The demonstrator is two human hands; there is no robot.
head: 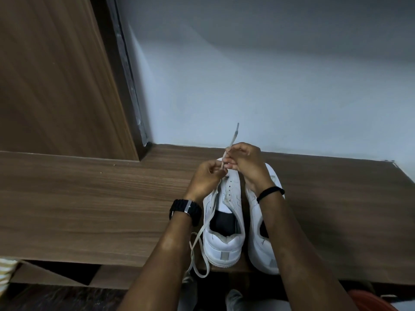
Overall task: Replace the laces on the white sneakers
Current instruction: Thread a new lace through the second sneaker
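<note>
Open desk to my left, crowded close in

Left of my left hand [207, 177] the wooden desktop [89, 198] lies bare; the wall [269, 86] stands just beyond both hands, two sneakers [224, 232] beneath them.

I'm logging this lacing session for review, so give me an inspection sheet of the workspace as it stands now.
Surface: wooden bench top, shoes at its near edge.
Job's things: left sneaker with bare eyelets; right sneaker beside it, partly hidden by the forearm; lace raised at the toe end, its tail looping off the bench edge.
Clutter: nothing seen on the bench; an orange object sits below.
Hands: left hand and right hand both pinch the lace.
Cables: nothing seen.
Surroundings: white wall, wooden panel.
</note>
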